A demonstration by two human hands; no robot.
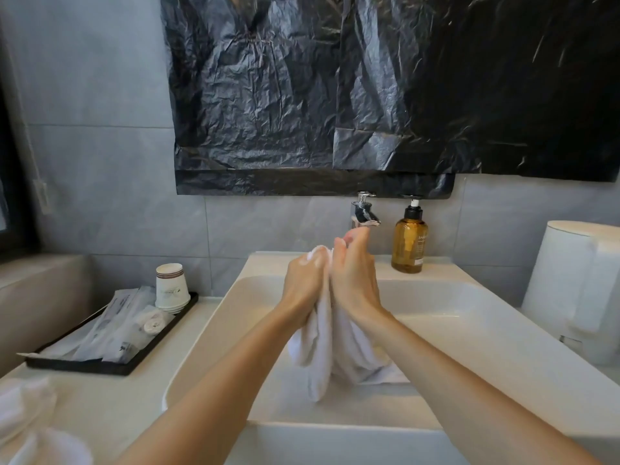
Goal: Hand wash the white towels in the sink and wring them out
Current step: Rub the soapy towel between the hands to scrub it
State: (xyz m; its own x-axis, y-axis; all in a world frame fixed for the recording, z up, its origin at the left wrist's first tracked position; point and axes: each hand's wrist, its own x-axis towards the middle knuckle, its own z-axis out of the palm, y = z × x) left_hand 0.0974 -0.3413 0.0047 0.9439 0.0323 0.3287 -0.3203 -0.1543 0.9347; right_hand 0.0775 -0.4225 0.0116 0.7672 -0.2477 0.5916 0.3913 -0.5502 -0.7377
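Observation:
A white towel (330, 347) hangs bunched over the white sink (469, 327), its lower folds trailing into the basin. My left hand (303, 283) grips the towel's upper part with curled fingers, and a bit of cloth pokes out above the knuckles. Pressed against it from the right, my right hand (352, 273) holds the same bunch, fingers pointing up toward the chrome tap (364, 214). More white towels (30, 427) lie on the counter at the lower left.
An amber pump bottle (409, 243) stands on the sink's back rim right of the tap. A black tray (110, 333) with wrapped toiletries and stacked paper cups (171, 286) sits on the left counter. A white kettle-like container (577, 286) stands at the right. Black plastic sheeting (369, 95) covers the wall above.

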